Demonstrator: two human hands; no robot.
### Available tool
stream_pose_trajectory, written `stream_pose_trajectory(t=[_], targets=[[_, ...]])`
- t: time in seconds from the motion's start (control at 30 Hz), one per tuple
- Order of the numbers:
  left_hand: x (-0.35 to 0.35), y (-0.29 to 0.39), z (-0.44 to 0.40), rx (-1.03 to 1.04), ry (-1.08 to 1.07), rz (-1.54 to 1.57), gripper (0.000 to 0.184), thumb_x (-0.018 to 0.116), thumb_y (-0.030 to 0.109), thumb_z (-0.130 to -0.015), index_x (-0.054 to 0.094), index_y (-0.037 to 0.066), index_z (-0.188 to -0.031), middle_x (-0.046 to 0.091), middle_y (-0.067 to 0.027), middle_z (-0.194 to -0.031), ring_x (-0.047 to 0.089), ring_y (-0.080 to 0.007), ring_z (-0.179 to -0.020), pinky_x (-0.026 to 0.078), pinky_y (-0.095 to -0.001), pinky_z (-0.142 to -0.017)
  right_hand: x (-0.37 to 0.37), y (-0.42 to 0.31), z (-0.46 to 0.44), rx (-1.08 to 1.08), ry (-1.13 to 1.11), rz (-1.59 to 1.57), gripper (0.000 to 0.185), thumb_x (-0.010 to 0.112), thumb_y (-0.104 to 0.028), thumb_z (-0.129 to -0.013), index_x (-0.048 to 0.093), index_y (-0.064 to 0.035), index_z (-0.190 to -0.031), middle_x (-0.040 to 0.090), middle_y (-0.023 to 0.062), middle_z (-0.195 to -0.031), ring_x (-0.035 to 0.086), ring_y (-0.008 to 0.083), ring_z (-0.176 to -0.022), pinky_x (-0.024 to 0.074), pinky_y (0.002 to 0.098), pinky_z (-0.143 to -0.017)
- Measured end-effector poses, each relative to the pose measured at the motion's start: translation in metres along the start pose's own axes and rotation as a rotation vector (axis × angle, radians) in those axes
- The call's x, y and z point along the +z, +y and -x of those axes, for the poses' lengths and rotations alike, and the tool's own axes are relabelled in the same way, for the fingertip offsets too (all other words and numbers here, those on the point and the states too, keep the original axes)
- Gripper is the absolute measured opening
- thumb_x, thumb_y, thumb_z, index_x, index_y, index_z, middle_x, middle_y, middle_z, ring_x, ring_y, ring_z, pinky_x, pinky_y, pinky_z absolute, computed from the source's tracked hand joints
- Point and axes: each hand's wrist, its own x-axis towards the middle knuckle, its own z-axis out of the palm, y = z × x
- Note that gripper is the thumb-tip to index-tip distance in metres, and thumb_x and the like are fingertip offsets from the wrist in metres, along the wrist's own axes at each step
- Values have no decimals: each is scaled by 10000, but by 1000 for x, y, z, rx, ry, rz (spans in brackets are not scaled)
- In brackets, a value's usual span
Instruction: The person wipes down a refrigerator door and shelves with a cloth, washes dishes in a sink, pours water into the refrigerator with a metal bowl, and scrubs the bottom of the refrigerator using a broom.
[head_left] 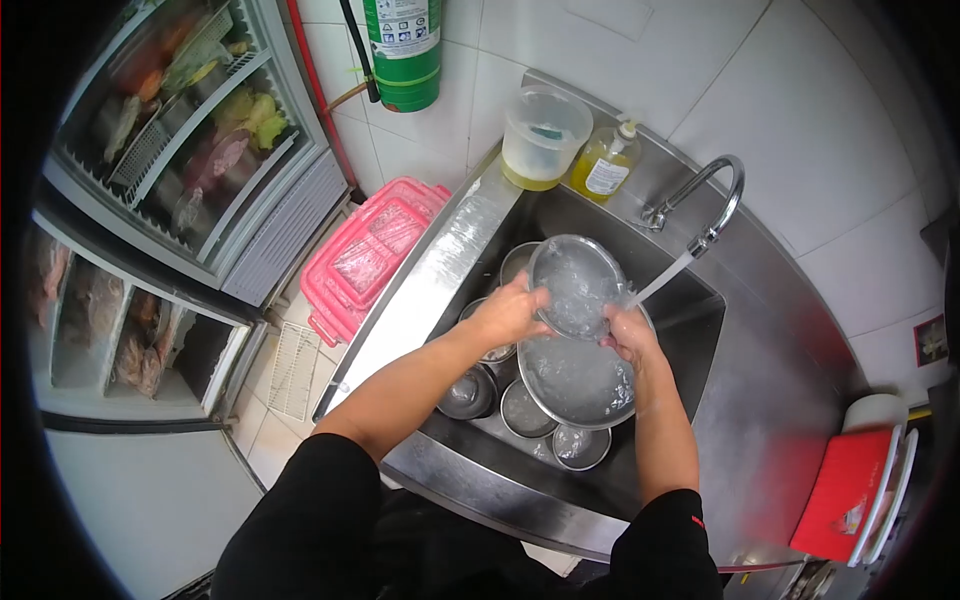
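Both my hands grip a round metal bowl [575,280] by its rim, tilted over the sink [690,345]. My left hand [510,312] holds its left edge, and my right hand [630,333] holds its lower right edge. Water runs from the faucet [715,215] onto the bowl's right side near my right hand. Beneath it sits a larger metal bowl [580,385] with water in it. Several small metal containers, one of them a round cup [525,410], stand in the sink to the left and below. Parts of them are hidden by my left forearm and the bowls.
At the sink's back edge stand a clear plastic tub [545,130] with yellow liquid and a yellow soap bottle [605,165]. A pink lidded bin [375,255] is left of the counter, beside an open-shelved fridge [190,130]. A red item [845,495] and white boards stand at right.
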Motion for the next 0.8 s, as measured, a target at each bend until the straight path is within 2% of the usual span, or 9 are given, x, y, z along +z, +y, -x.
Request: stream_pose_trajectory(t=[0.07, 0.1, 0.2, 0.33, 0.43, 0.5, 0.6, 0.73, 0.8], targets=[[-15, -6, 1, 117, 149, -20, 491, 865, 360, -650, 649, 96, -1002, 424, -306, -1318, 630, -461, -978, 540, -476, -871, 11, -15, -8, -38, 0, -17, 356, 554, -187, -941, 540, 46, -1210, 616, 122, -960, 601, 214, -727, 529, 366, -607], [-21, -9, 2, 76, 190, -19, 460, 871, 367, -638, 661, 91, -941, 438, -297, -1311, 637, -451, -961, 540, -478, -868, 18, -24, -12, -54, -6, -24, 336, 554, -194, -949, 550, 32, -1198, 617, 98, -933, 598, 198, -710, 534, 363, -617], [-41, -18, 8, 34, 278, 1, 472, 881, 370, -619, 660, 91, -930, 441, -299, -1314, 635, -447, -975, 538, -478, -867, 36, -49, -32, -283, -68, -85, 390, 571, -266, -968, 560, 31, -1221, 631, 114, -1057, 605, 204, -910, 518, 379, -728], [-60, -24, 18, -63, 306, 30, 488, 896, 366, -598, 655, 57, -888, 479, -276, -1282, 639, -423, -982, 537, -466, -853, 46, -107, -31, -327, 74, -118, 373, 602, -309, -953, 593, -24, -1194, 650, 57, -1013, 610, 153, -824, 491, 281, -735], [-67, -32, 24, -66, 398, 23, 473, 898, 393, -598, 665, 70, -853, 614, -182, -996, 649, -329, -877, 530, -415, -791, 51, -132, -36, -476, 165, 19, 370, 611, -321, -944, 610, -15, -1154, 648, 50, -966, 607, 135, -782, 497, 276, -708], [-72, -33, 28, -103, 381, 49, 486, 900, 386, -591, 650, 47, -832, 598, -213, -1063, 650, -374, -904, 536, -429, -801, 55, -144, -46, -582, 194, 132, 379, 613, -327, -940, 615, -4, -1138, 649, 59, -944, 610, 137, -772, 503, 283, -705], [-77, -32, 30, -144, 396, 117, 501, 901, 393, -583, 640, 37, -819, 606, -217, -1051, 650, -386, -893, 538, -427, -790, 69, -165, -54, -583, 228, 124, 422, 616, -367, -940, 620, 14, -1122, 659, 81, -928, 620, 154, -755, 516, 290, -662], [-74, -39, 33, -113, 479, 26, 498, 901, 389, -604, 645, 24, -825, 617, -163, -958, 664, -280, -751, 543, -378, -710, 94, -205, -61, -293, 229, -108, 535, 596, -424, -946, 553, 38, -1212, 642, 156, -1038, 638, 220, -756, 534, 297, -594], [-75, -41, 37, -101, 487, 38, 496, 902, 389, -604, 644, 26, -822, 621, -159, -944, 664, -273, -752, 543, -375, -702, 107, -226, -62, -131, 250, -240, 568, 561, -425, -965, 500, 56, -1261, 618, 184, -1090, 641, 243, -759, 552, 291, -573]])
